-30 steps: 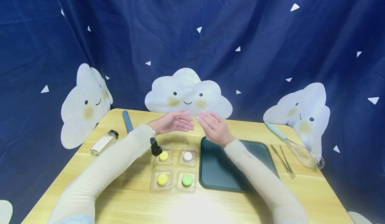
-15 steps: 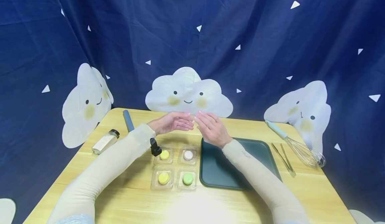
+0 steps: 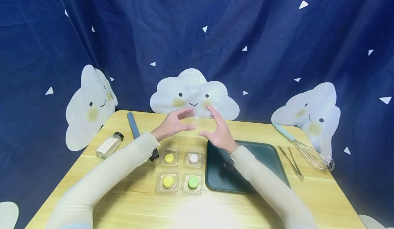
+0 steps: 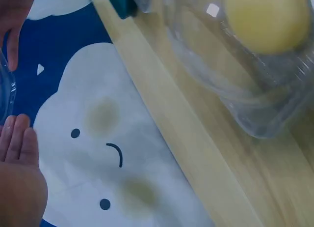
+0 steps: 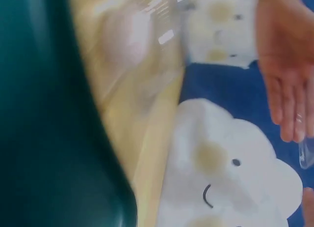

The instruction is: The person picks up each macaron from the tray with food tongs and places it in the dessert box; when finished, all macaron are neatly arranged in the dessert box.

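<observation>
Both hands are raised above the far edge of the table in the head view, with a thin clear plastic box [image 3: 197, 121] between them. The left hand [image 3: 173, 123] holds its left side between thumb and fingers. On the other side the right hand [image 3: 220, 130] grips with thumb below and fingers above. The box is see-through, so its exact shape is hard to tell. In the left wrist view, part of the clear plastic [image 4: 6, 92] shows between the fingertips of the two hands. Below the hands stand several clear boxes, with yellow [image 3: 169, 158], white [image 3: 193, 158] and green [image 3: 193, 182] macarons.
A dark green tray [image 3: 224, 177] lies under the right forearm. Metal tongs [image 3: 292, 162] and a whisk [image 3: 307, 152] lie right of it. On the left are a jar [image 3: 109, 145] of white powder with a black lid and a blue rod [image 3: 133, 124]. A blue curtain [image 3: 197, 34] hangs behind.
Both hands have turned at the wrist: flat, joined fingers have spread, and thumbs now show below the fingers on either side of the clear box. The objects on the table stay put.
</observation>
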`<state>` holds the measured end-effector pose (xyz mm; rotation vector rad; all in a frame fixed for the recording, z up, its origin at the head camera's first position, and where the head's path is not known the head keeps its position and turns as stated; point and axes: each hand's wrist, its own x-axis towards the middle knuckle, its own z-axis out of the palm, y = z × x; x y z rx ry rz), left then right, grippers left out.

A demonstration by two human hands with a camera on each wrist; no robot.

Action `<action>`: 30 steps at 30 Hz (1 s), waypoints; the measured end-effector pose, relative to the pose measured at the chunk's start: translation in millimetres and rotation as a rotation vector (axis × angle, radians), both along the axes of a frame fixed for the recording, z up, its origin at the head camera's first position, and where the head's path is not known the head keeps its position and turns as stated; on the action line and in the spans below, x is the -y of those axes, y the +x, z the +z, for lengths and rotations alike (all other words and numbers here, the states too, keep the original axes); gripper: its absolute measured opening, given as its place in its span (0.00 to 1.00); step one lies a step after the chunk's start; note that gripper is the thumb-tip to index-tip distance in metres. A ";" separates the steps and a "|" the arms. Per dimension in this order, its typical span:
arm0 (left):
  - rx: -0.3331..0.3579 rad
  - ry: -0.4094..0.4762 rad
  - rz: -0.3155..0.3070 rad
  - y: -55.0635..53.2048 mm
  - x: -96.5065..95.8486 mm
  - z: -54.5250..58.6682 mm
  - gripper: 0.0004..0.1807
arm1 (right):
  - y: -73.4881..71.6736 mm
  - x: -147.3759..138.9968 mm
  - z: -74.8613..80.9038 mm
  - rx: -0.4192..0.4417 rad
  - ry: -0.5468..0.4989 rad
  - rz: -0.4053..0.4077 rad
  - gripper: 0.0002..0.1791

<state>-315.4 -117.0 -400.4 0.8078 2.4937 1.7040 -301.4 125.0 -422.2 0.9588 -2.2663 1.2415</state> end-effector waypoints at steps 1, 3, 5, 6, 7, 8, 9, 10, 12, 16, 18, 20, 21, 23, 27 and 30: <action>-0.033 -0.013 0.008 3.6 0.2 0.8 0.41 | 2.8 -1.0 3.4 0.068 -0.041 0.035 0.56; -0.096 -0.032 0.019 11.5 0.0 2.6 0.43 | 8.2 -3.8 8.4 0.169 -0.103 0.113 0.54; -0.161 -0.042 0.030 21.0 -1.0 4.5 0.44 | 14.2 -6.2 11.7 0.236 -0.138 0.189 0.52; -0.195 -0.046 0.033 26.2 -1.8 5.5 0.45 | 17.6 -7.3 13.0 0.256 -0.150 0.221 0.51; -0.221 -0.048 0.037 31.8 -3.1 6.5 0.45 | 21.1 -8.0 13.9 0.266 -0.150 0.240 0.51; -0.240 -0.047 0.040 37.7 -4.4 7.5 0.45 | 24.7 -8.3 14.5 0.270 -0.152 0.256 0.50; -0.256 -0.044 0.041 43.5 -5.8 8.4 0.45 | 28.7 -8.4 15.5 0.273 -0.158 0.270 0.49; -0.267 -0.037 0.041 49.0 -7.3 9.2 0.45 | 32.7 -8.5 16.0 0.270 -0.163 0.280 0.48; -0.286 -0.033 0.034 58.3 -8.9 10.2 0.45 | 41.1 -9.1 17.5 0.257 -0.168 0.276 0.47; -0.329 -0.077 0.008 70.2 -7.2 9.5 0.45 | 56.0 -10.3 14.9 0.236 -0.177 0.257 0.45; -0.354 -0.127 -0.009 75.2 -4.6 7.5 0.46 | 63.0 -10.6 9.2 0.224 -0.179 0.249 0.45; -0.378 -0.182 -0.021 82.4 -2.4 4.5 0.47 | 70.2 -10.5 1.1 0.202 -0.167 0.246 0.45; -0.381 -0.206 -0.025 86.5 -1.2 2.5 0.47 | 74.3 -10.4 -3.0 0.192 -0.159 0.240 0.45; -0.394 -0.243 -0.038 94.7 1.1 -2.5 0.47 | 83.0 -10.0 -10.8 0.172 -0.132 0.225 0.46; -0.397 -0.295 -0.075 109.8 5.4 -13.5 0.46 | 99.4 -9.9 -22.9 0.157 -0.041 0.180 0.47; -0.378 -0.337 -0.098 118.0 7.4 -21.0 0.45 | 109.4 -10.5 -29.3 0.156 0.032 0.158 0.47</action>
